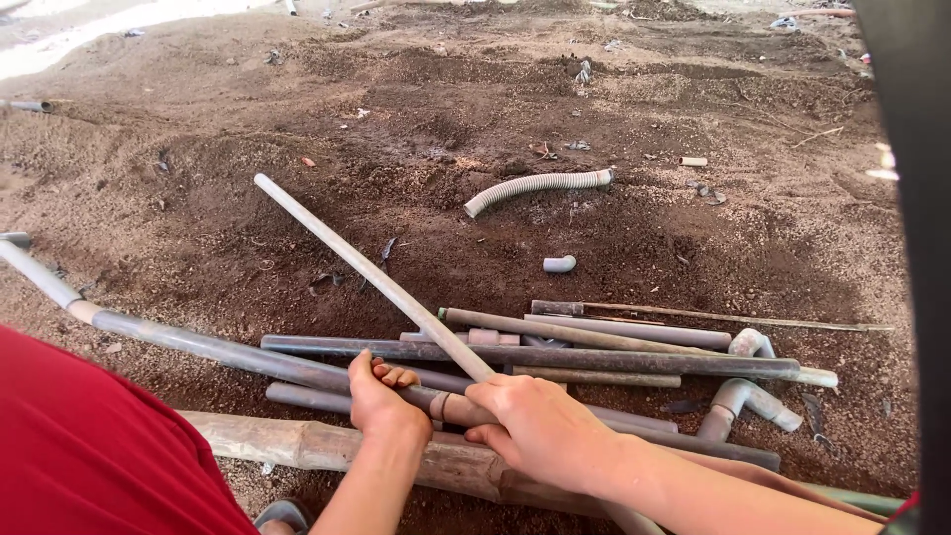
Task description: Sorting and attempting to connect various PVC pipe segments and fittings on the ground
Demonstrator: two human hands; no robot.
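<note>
Both hands, left hand (381, 401) and right hand (540, 426), clamp a grey pipe (198, 345) running left-right.

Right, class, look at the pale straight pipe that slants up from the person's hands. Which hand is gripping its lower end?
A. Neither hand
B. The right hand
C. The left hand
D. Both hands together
B. The right hand closes round the lower end of the pale straight pipe, while the left hand grips a long grey pipe in the pile instead.
</note>
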